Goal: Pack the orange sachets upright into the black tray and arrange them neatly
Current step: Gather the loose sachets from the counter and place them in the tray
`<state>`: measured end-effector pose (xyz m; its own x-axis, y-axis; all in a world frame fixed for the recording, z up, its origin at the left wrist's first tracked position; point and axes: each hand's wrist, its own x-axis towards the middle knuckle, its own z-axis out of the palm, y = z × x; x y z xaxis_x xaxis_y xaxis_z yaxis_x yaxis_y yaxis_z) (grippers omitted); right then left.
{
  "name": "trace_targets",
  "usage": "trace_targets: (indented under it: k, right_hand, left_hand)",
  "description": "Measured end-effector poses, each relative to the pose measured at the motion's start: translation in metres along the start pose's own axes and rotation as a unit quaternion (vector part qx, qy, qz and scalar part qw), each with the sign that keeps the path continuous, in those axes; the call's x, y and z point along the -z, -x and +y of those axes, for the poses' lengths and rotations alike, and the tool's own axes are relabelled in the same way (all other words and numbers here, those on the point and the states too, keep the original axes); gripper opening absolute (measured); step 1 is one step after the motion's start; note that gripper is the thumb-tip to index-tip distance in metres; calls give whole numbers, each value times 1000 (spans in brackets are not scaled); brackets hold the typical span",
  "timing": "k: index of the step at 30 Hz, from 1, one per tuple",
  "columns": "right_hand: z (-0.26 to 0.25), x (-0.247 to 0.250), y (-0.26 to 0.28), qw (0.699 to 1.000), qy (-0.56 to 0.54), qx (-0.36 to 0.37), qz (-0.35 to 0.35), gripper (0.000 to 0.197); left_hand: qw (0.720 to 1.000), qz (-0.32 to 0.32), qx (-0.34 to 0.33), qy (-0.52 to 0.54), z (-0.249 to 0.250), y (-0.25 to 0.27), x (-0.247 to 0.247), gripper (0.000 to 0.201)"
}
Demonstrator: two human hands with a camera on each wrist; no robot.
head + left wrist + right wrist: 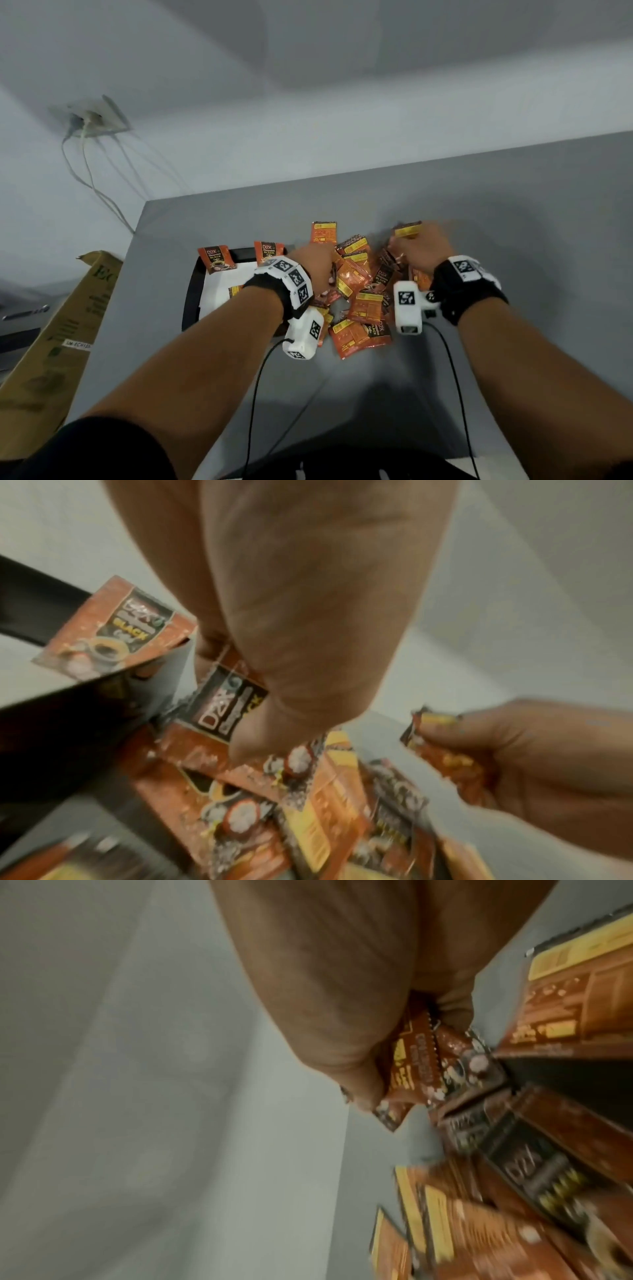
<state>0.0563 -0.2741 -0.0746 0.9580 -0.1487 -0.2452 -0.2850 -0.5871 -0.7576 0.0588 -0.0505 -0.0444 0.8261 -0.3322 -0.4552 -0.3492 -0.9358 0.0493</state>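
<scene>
Both hands are down in the pile of orange sachets [356,294] on the grey table [513,240]. The right hand [423,250] has its fingers curled around a small bunch of sachets [178,1069] at the far right edge of the heap, yellow strip poking out over the knuckles (the right wrist view shows at least two packets squeezed in the fist). The left hand [315,270] sits at the heap's left side, just beside the black tray [191,291], and the left wrist view shows its thumb and fingers pinching a sachet with a black label [219,712] lying on top of the others.

The tray is left of the pile, with a white sheet [222,287] on its floor. Two sachets [216,263] stand leaning at its far rim, faces toward the camera, apart from each other. One more sachet [324,233] sits at the far side of the heap.

A cardboard box [58,342] leans at the table's left side, and cables [89,164] hang from a wall socket [94,118].
</scene>
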Motion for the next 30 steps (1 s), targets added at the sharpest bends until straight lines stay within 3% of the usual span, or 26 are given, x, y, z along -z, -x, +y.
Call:
trace_targets:
  k: [2, 4, 7, 10, 13, 18, 21, 24, 27, 30]
  right_hand:
    - [10, 5, -18, 997, -5, -60, 39, 8]
    - [15, 2, -28, 993, 61, -95, 19, 11]
    - [21, -10, -36, 974, 198, -108, -32, 20]
    - [23, -17, -39, 950, 300, -80, -19, 24]
    - [21, -16, -38, 967, 249, -60, -8, 17]
    - [28, 19, -26, 998, 44, -40, -10, 15]
    - [40, 33, -6, 989, 124, -10, -77, 15]
    - [52, 31, 13, 968, 218, -36, -120, 17]
    - [60, 19, 21, 950, 295, -16, -100, 12]
    - [59, 11, 28, 938, 339, 8, -72, 32]
  left_hand:
    - [1000, -9, -2, 27, -2, -4, 11, 28]
    - [999, -13, 3, 38, -2, -9, 20, 7]
    - [999, -24, 9, 34, 4, -15, 22, 21]
    - [999, -47, 0, 11, 12, -22, 16, 26]
    - [998, -61, -6, -21, 16, -28, 9, 12]
    - [998, -2, -11, -61, 4, -36, -6, 40]
    - [999, 5, -18, -32, -2, -35, -6, 51]
    - [1000, 6, -23, 4, -5, -30, -2, 49]
    - [999, 14, -36, 36, -10, -26, 0, 31]
    - [995, 43, -54, 65, -13, -22, 10, 26]
